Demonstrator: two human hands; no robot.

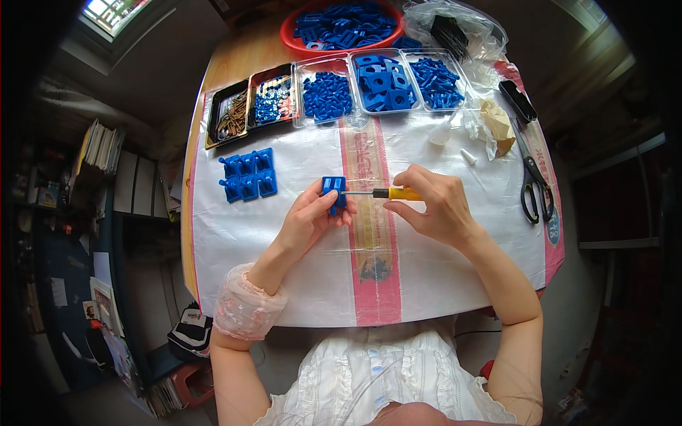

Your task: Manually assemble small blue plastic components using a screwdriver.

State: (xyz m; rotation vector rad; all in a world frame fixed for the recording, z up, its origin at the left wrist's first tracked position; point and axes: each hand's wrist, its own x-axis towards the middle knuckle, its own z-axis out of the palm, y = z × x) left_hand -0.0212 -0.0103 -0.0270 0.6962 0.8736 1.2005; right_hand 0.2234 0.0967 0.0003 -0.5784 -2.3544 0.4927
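White woven plastic sheet with pink stripes [433,284] is covering the wooden table [234,57]. Round red plastic basin [289,41], heaped with blue plastic parts [346,23], is sitting at the far side. In front of it a row is running: two black plastic trays [226,140], one holding brass-coloured screws [232,117], then three clear plastic trays [387,112] holding more blue parts. Six blue plastic assemblies [246,175] are standing grouped left of the hands. Black-handled metal scissors [531,188] are lying well apart at right, with a small white cone-shaped nozzle [469,157] nearer the right hand.

Writing: printed characters are showing on the sheet's middle stripe and right edge; a dark-and-white bag [190,332] at lower left is also bearing lettering.

Grip: left hand [317,211] is closing narrowly around a blue plastic piece [334,186], above the middle of the table. Right hand [437,202] is pinching the yellow handle of a screwdriver [406,194]; its metal shaft is pointing leftward, tip at the piece's right side. Exact contact is too small to tell.
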